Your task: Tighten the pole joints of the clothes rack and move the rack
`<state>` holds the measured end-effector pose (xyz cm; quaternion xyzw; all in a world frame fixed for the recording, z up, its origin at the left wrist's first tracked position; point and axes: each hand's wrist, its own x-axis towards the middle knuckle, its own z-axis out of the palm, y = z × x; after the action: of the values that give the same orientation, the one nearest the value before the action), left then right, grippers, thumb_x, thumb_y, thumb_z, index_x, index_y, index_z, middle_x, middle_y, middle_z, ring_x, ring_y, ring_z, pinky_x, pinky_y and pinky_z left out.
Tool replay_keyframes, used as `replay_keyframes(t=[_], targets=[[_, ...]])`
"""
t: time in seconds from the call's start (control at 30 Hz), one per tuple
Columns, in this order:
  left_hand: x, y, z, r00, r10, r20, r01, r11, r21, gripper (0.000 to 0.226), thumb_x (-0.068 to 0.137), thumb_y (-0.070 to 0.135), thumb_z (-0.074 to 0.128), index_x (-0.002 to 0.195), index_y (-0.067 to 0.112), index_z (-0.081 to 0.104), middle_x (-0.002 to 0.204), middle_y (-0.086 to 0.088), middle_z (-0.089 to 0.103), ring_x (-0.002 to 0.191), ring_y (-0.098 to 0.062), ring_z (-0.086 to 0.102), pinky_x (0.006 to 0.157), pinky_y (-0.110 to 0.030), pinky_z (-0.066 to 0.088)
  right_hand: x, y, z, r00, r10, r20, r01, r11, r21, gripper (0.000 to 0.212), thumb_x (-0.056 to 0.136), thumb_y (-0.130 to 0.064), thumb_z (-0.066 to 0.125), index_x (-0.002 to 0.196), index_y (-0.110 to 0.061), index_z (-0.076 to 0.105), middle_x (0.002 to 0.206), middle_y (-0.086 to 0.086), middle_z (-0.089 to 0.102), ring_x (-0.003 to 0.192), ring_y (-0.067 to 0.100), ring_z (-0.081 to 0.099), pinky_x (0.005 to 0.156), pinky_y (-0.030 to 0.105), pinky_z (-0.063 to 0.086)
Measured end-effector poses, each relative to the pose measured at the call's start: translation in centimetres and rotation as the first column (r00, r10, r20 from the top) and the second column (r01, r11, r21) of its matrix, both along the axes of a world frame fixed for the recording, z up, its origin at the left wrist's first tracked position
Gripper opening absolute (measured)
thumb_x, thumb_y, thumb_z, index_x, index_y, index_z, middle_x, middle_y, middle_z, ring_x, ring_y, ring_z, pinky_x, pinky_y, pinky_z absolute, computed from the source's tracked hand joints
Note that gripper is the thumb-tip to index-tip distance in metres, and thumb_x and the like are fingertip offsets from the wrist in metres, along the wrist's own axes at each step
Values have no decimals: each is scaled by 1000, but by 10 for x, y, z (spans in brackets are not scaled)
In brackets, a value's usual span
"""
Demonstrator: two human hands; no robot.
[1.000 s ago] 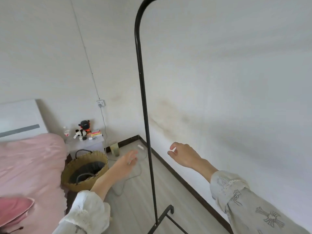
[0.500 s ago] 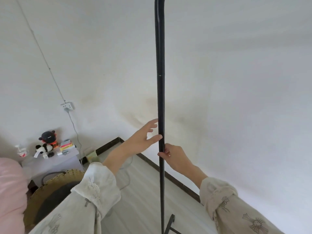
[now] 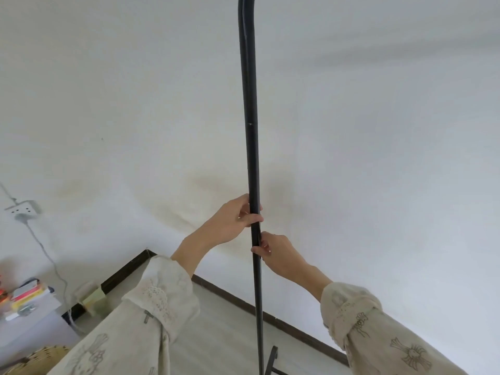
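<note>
The clothes rack's black upright pole [image 3: 251,158] runs from the top of the view down to the floor, curving at the very top. A joint seam [image 3: 250,124] shows on it above my hands. My left hand [image 3: 232,221] is wrapped around the pole from the left. Just below it my right hand [image 3: 278,253] grips the pole from the right, fingers pinched on it. Part of the rack's black base foot [image 3: 272,358] shows at the bottom.
A white wall stands close behind the pole, with a dark skirting board [image 3: 284,324] along the pale wood floor. At left are a wall socket with cable [image 3: 23,209], a small white bedside table [image 3: 29,315] with books, and a woven basket [image 3: 35,361].
I have come closer to the pole. My left hand, open beside the pole before, has closed around it; my right hand keeps its grip just below.
</note>
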<state>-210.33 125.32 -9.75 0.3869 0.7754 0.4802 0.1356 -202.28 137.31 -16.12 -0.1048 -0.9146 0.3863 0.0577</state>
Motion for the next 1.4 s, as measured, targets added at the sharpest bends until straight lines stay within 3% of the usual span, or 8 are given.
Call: replay_keyframes(t=[0.3, 0.5, 0.73, 0.9, 1.0, 1.23, 1.33, 1.4], targets=[[-91, 60, -3, 977, -211, 0, 211, 977, 15, 18, 86, 4, 58, 83, 22, 54, 88, -6, 63, 88, -23, 66, 81, -33, 55, -64, 37, -3, 979, -202, -17, 201, 979, -26, 21, 91, -24, 50, 95, -4, 55, 96, 19, 66, 87, 35, 61, 80, 44, 53], [-139, 88, 0, 903, -428, -39, 427, 904, -35, 19, 86, 10, 60, 84, 26, 51, 89, -9, 61, 94, -30, 65, 87, -46, 55, -93, 42, -3, 922, -386, -28, 385, 922, -37, 20, 91, -22, 50, 100, -4, 56, 101, 17, 66, 87, 34, 63, 83, 48, 52], [-164, 110, 3, 823, -562, -79, 560, 827, -47, 20, 85, 14, 61, 85, 30, 49, 92, -9, 63, 95, -29, 65, 87, -49, 55, -106, 39, 3, 846, -533, 1, 532, 846, -41, 20, 91, -19, 50, 105, -5, 55, 110, 12, 65, 93, 36, 60, 86, 50, 51], [-171, 112, -1, 788, -607, -103, 606, 794, -49, 20, 85, 19, 61, 89, 34, 48, 94, -5, 63, 93, -27, 65, 87, -49, 54, -107, 38, 5, 832, -552, 56, 555, 830, -65, 18, 89, -20, 52, 102, -9, 58, 98, 4, 64, 85, 30, 64, 84, 47, 54], [-171, 109, -5, 790, -608, -79, 608, 793, -32, 18, 86, 20, 61, 100, 23, 50, 93, -2, 63, 92, -26, 66, 88, -50, 54, -107, 38, 5, 836, -540, 92, 548, 830, -104, 9, 88, -20, 53, 94, -15, 58, 84, -3, 62, 74, 21, 65, 83, 44, 56], [-167, 100, -16, 825, -561, -64, 563, 827, 7, 21, 88, 26, 58, 100, 12, 47, 96, -7, 66, 94, -25, 65, 90, -52, 51, -108, 32, -2, 796, -598, 92, 605, 782, -151, 7, 87, -22, 56, 83, -17, 60, 90, 8, 64, 73, 21, 60, 81, 40, 54], [-157, 95, -26, 849, -524, -59, 527, 849, 44, 17, 92, 26, 50, 102, 13, 44, 94, -2, 64, 100, -24, 61, 93, -52, 49, -108, 30, -3, 788, -608, 92, 615, 775, -144, 10, 87, -23, 55, 84, -16, 61, 90, 13, 66, 70, 20, 58, 73, 35, 53], [-150, 92, -29, 861, -504, -69, 507, 860, 53, 14, 94, 26, 46, 104, 15, 44, 90, 4, 62, 100, -22, 59, 93, -50, 49, -105, 28, -4, 790, -606, 90, 613, 778, -135, 14, 88, -24, 54, 87, -13, 63, 87, 12, 65, 66, 18, 56, 61, 24, 47]])
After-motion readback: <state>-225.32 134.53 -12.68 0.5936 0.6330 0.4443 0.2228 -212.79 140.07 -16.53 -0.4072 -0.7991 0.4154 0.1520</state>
